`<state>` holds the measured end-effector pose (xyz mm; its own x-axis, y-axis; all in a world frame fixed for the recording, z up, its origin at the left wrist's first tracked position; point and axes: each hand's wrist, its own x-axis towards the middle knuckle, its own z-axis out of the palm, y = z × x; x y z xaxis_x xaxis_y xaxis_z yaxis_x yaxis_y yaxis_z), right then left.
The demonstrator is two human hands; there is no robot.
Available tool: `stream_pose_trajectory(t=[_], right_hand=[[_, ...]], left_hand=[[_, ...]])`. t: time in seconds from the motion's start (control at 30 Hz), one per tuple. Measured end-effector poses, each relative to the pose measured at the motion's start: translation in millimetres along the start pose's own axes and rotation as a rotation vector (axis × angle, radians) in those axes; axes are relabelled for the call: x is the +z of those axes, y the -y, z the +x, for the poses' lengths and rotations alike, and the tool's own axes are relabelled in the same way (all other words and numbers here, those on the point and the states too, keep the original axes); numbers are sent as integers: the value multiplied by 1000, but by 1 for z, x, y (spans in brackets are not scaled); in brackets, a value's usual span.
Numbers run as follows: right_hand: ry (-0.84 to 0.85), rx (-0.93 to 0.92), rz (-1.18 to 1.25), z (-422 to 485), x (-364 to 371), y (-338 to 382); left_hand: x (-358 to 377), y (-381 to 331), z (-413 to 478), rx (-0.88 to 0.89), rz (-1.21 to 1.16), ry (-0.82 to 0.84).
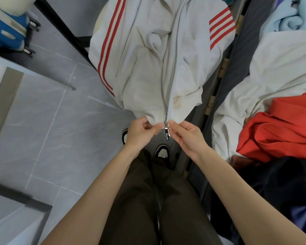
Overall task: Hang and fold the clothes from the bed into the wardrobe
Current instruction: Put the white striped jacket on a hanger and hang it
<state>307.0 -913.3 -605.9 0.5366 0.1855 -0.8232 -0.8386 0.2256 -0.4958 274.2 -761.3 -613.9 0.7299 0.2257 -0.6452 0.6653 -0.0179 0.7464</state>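
A light grey zip jacket [148, 68] with red stripes on its sleeves hangs in front of me, its hem at the middle of the view. My left hand [141, 131] pinches the hem on the left side of the zip. My right hand [185, 135] pinches the hem on the right side. The metal zip slider and its pull tab [166, 131] hang between my fingertips at the bottom of the zip. What the jacket's top hangs from is out of view.
The bed edge [224, 89] runs along the right, with a white sheet [272, 68], a red garment [279, 131], a dark garment [281, 183] and a pale blue towel [290, 16] on it. A blue suitcase [7, 32] stands at top left on the grey tiled floor [60, 121].
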Motion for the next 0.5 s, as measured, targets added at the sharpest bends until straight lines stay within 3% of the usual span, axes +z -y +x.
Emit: stream_pose_trajectory(t=[0.17, 0.27, 0.37, 0.5], right_hand=[[-64, 18, 68, -1, 8, -4], [-119, 19, 70, -2, 9, -10], [-122, 41, -129, -3, 7, -9], [-7, 139, -325, -5, 0, -4]], left_hand=[[-1, -1, 1, 64, 200, -17], [2, 1, 0, 59, 202, -12], [4, 6, -3, 22, 166, -12], [5, 11, -3, 53, 167, -12]])
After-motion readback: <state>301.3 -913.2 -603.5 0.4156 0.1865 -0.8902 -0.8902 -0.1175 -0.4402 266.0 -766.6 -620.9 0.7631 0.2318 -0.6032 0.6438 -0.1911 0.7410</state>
